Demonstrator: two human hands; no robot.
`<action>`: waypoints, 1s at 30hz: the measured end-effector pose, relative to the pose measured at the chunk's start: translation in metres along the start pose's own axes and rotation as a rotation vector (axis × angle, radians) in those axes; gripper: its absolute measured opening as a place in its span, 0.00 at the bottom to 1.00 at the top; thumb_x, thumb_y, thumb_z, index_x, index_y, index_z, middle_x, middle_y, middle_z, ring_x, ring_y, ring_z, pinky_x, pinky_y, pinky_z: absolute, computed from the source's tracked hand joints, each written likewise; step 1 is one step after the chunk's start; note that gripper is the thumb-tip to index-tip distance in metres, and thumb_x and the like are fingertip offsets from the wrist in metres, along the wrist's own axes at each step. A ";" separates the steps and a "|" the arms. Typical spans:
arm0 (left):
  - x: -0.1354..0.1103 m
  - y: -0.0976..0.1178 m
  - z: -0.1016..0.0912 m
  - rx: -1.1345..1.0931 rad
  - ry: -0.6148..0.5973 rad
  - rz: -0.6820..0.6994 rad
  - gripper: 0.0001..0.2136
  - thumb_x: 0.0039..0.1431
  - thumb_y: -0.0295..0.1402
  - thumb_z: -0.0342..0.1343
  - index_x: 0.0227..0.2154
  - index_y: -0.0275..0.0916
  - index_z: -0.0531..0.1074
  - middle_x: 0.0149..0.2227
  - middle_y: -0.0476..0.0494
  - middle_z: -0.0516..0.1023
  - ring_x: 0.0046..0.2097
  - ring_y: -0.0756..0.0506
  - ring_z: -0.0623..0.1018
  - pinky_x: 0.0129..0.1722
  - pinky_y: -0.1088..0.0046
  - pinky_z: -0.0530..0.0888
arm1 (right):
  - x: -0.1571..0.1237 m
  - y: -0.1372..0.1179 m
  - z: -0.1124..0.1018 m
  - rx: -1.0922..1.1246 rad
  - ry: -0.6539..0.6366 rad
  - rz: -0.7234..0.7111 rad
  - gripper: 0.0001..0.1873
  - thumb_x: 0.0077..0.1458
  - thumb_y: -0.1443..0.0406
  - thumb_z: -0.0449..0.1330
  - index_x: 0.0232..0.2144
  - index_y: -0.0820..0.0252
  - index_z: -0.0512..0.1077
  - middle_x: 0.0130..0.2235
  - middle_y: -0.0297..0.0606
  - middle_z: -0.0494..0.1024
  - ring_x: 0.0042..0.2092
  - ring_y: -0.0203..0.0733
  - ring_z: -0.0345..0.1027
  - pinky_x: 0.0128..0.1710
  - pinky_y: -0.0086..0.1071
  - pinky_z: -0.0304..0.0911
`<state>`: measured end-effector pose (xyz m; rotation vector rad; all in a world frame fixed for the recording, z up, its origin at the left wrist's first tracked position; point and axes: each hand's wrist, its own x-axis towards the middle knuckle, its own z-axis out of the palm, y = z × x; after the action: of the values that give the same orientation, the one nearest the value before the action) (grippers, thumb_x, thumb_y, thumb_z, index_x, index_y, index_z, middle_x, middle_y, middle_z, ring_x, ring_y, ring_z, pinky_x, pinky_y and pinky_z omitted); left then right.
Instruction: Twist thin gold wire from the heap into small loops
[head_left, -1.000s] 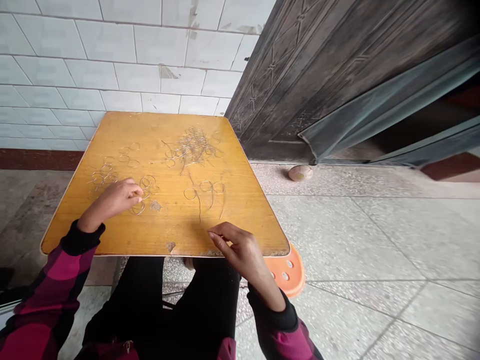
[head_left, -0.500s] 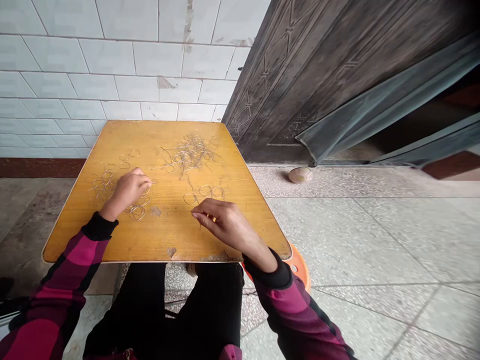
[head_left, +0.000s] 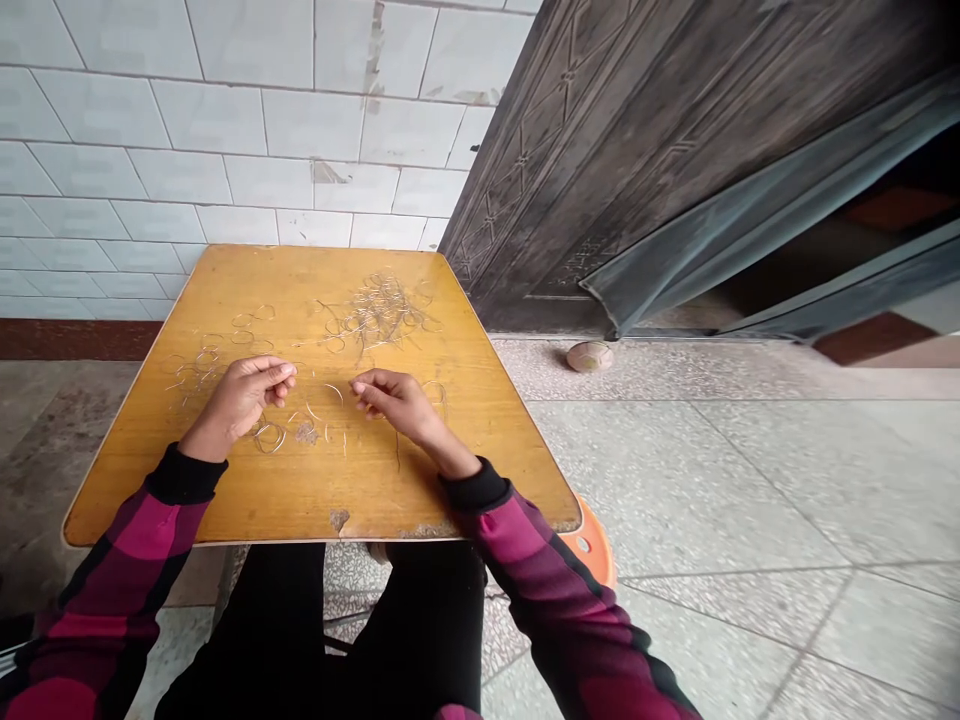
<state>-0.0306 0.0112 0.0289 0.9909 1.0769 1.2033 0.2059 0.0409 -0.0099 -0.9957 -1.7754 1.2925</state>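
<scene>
Fingers of the left hand [head_left: 241,402] curl loosely inward, tips drawn close together above the counter; whether they pinch a thin wire is too fine to tell. Fingers of the right hand [head_left: 396,397] are half closed, pointing toward the left hand, and what they hold, if anything, cannot be made out. Short wire pieces [head_left: 334,397] lie between the hands. Thin wire loops [head_left: 268,437] sit just beside the left hand, more loops [head_left: 199,372] lie scattered further left, and a tangled heap of wire [head_left: 379,312] lies toward the far edge. All rest on a yellow wood-grain counter [head_left: 480,470], chipped at its near edge. An orange plastic stool [head_left: 595,545] shows past the counter's right corner. Beyond stand a white tiled wall [head_left: 225,130] and a dark embossed door [head_left: 592,170], with a round pale object [head_left: 589,356] on the speckled terrazzo floor [head_left: 712,480].
</scene>
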 end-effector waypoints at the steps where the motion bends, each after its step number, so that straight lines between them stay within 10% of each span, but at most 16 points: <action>1: -0.001 -0.001 0.002 0.012 0.005 0.001 0.12 0.42 0.36 0.67 0.24 0.32 0.74 0.24 0.47 0.73 0.23 0.55 0.68 0.20 0.80 0.64 | 0.001 0.005 0.004 0.006 -0.006 0.008 0.18 0.54 0.53 0.59 0.34 0.63 0.72 0.27 0.34 0.72 0.26 0.33 0.66 0.27 0.29 0.64; 23: 0.000 -0.007 0.007 -0.100 0.106 0.048 0.10 0.41 0.33 0.66 0.24 0.33 0.73 0.23 0.50 0.71 0.21 0.56 0.67 0.19 0.81 0.63 | -0.010 0.014 0.043 0.050 -0.346 -0.020 0.14 0.50 0.58 0.65 0.33 0.64 0.75 0.31 0.34 0.75 0.28 0.30 0.63 0.29 0.27 0.61; 30: -0.003 -0.012 -0.003 0.346 0.208 0.453 0.07 0.52 0.37 0.60 0.29 0.38 0.77 0.26 0.50 0.73 0.22 0.54 0.68 0.22 0.76 0.66 | -0.015 0.002 0.026 0.181 -0.514 0.258 0.19 0.51 0.51 0.64 0.31 0.64 0.75 0.24 0.31 0.74 0.21 0.27 0.63 0.19 0.22 0.60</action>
<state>-0.0310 0.0073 0.0164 1.4565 1.2949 1.5418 0.1899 0.0170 -0.0196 -0.8596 -1.8909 1.9738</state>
